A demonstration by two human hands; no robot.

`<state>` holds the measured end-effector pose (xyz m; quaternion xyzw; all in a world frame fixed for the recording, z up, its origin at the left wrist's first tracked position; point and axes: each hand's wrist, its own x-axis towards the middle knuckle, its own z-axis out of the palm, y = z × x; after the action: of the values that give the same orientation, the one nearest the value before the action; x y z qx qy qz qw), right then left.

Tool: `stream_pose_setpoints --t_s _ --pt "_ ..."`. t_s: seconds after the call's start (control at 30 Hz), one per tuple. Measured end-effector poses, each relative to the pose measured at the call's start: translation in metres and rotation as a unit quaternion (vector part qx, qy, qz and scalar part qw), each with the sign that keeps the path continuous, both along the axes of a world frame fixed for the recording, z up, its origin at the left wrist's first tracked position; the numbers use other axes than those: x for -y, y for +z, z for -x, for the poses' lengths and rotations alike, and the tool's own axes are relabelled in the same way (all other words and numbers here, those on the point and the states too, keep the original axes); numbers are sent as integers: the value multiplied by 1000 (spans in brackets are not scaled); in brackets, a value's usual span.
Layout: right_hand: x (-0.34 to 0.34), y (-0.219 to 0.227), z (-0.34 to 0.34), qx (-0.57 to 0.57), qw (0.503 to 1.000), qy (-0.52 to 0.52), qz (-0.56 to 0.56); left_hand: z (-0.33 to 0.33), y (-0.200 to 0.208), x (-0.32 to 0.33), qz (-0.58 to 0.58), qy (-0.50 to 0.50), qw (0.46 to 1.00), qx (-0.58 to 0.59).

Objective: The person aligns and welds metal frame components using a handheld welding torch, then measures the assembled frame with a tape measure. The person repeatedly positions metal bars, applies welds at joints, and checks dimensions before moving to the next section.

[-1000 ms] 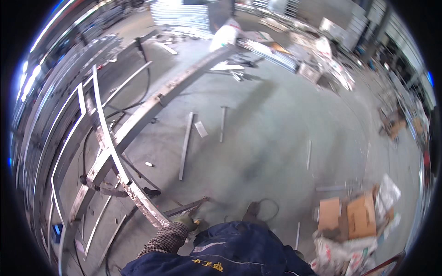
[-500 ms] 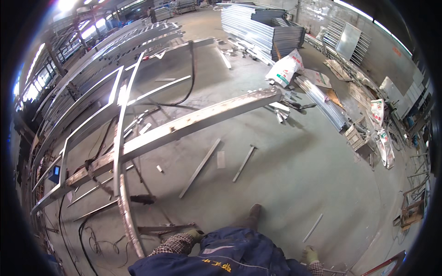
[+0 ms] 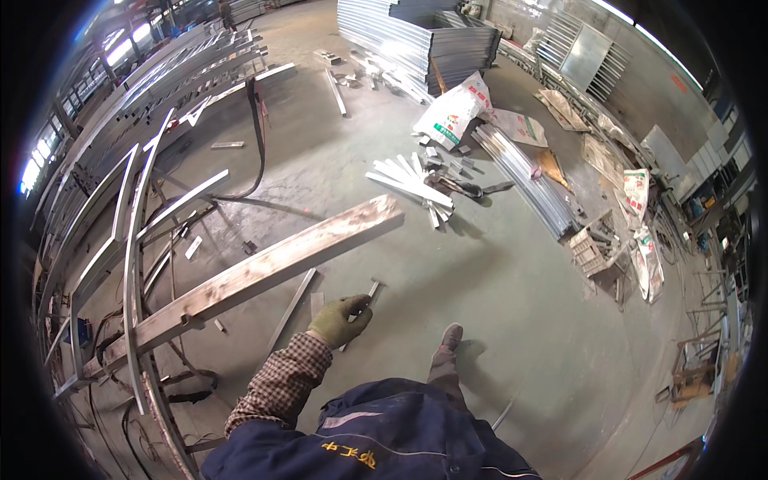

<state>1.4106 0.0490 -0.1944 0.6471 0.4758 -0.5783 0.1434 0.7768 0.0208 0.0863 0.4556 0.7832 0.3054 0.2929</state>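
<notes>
- Left hand (image 3: 340,322), gloved: fingers loosely bent, thumb parted from them, in front of the beam's (image 3: 272,270) near side.
- Thin bar (image 3: 374,289), partly behind that hand: on the beam's near side, its long axis steeper than the beam's, crosspiece end pointing away from the wearer.
- Flat strip (image 3: 293,310): between beam and hand, slanting likewise.
- Right hand: out of view; cannot tell its state.

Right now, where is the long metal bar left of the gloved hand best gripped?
Probably at mid-length, across its long edges, from above: the metal bar is straight, slim and lies along the floor, with the gloved left hand nearby.
</notes>
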Motion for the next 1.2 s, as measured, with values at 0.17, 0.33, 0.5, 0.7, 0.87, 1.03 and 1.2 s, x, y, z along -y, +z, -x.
stream_pose_setpoints --t_s 0.17,0.33,0.5,0.7,0.87,1.03,1.2 --pt "-164 -39 -45 32 895 430 -115 11 20 -111 -101 81 990 -55" --pt "-402 53 46 59 996 -60 43 41 31 -196 -100 124 982 -98" --pt "-543 182 235 -66 994 80 -41 59 25 -252 -116 233 964 -56" --pt "-598 218 406 -196 861 456 -114 120 11 -339 -104 300 948 33" --pt "-698 266 505 -166 893 391 -151 195 30 -422 -94 247 960 93" --pt "-811 392 620 -295 911 289 14 250 65 -512 -93 71 985 126" --pt "-842 438 770 -304 729 587 180 315 76 -612 -189 -109 955 200"
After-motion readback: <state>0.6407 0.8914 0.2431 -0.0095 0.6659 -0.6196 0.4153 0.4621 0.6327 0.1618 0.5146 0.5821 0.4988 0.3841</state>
